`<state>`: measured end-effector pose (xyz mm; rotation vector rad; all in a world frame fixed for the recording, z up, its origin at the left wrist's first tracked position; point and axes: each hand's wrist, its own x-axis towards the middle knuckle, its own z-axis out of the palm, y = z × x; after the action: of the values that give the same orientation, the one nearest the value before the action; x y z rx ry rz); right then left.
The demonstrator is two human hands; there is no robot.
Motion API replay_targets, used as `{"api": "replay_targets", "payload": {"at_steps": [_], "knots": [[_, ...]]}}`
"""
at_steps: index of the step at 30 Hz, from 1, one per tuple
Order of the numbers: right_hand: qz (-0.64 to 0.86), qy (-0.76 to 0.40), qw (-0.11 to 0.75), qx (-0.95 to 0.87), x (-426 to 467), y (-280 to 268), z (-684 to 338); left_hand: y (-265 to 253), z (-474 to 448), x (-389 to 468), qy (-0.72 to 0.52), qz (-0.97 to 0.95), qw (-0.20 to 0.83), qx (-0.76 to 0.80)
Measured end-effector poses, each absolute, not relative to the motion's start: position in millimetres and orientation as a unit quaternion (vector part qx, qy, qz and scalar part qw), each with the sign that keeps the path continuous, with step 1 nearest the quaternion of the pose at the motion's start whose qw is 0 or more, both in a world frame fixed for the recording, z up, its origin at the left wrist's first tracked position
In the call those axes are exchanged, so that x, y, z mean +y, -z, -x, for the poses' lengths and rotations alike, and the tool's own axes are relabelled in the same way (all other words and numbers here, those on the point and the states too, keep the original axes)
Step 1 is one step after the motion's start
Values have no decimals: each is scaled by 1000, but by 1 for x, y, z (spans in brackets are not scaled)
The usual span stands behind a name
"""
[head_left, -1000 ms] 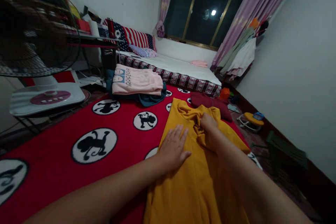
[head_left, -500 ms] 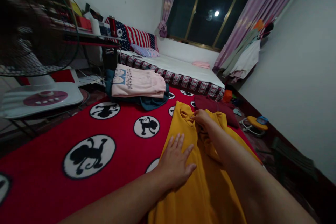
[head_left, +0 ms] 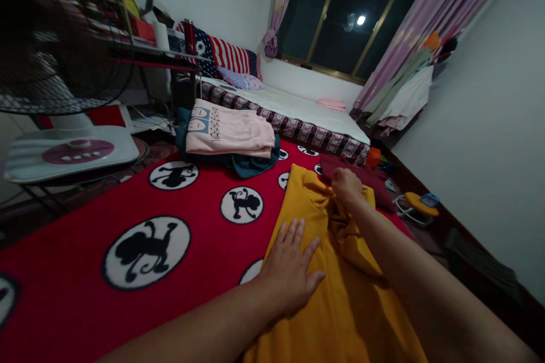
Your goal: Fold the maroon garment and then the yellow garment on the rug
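A mustard-yellow garment [head_left: 332,306], its exact kind unclear, lies lengthwise over a red blanket [head_left: 204,283] printed with black monkey figures in white circles. My left hand [head_left: 292,266] rests flat on the garment's left side, fingers spread. Near the garment's far end, my right hand [head_left: 347,186] is closed on a bunch of the yellow cloth, which is pulled into folds beside it. Just beyond lies a dark red folded garment [head_left: 378,178], partly hidden by my right hand and the yellow cloth.
A folded pink sweatshirt [head_left: 232,130] lies on a dark teal garment [head_left: 251,165] at the blanket's far edge. A fan [head_left: 72,150] stands at left. Behind is a bed [head_left: 289,102] with pillows. A yellow-topped stool [head_left: 419,204] and hanging clothes are at right.
My right hand has moved right, drawing the yellow cloth with it and stretching folds across the far end. My left hand stays flat on the garment. The view has shifted slightly.
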<state>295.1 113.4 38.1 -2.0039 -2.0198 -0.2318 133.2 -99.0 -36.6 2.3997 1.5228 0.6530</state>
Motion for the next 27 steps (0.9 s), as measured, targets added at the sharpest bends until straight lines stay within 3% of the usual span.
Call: {"api": "replay_targets", "payload": {"at_steps": [4, 11, 18, 27], "knots": [[662, 85, 188, -721, 126, -36, -251, 34, -132, -100, -219, -819, 115, 517], [656, 3, 153, -739, 150, -13, -242, 35, -133, -101, -217, -822, 114, 514], [590, 19, 270, -761, 152, 12, -245, 35, -134, -99, -211, -823, 106, 516], [525, -72, 214, -821, 115, -8, -256, 36, -133, -96, -191, -826, 94, 522]]}}
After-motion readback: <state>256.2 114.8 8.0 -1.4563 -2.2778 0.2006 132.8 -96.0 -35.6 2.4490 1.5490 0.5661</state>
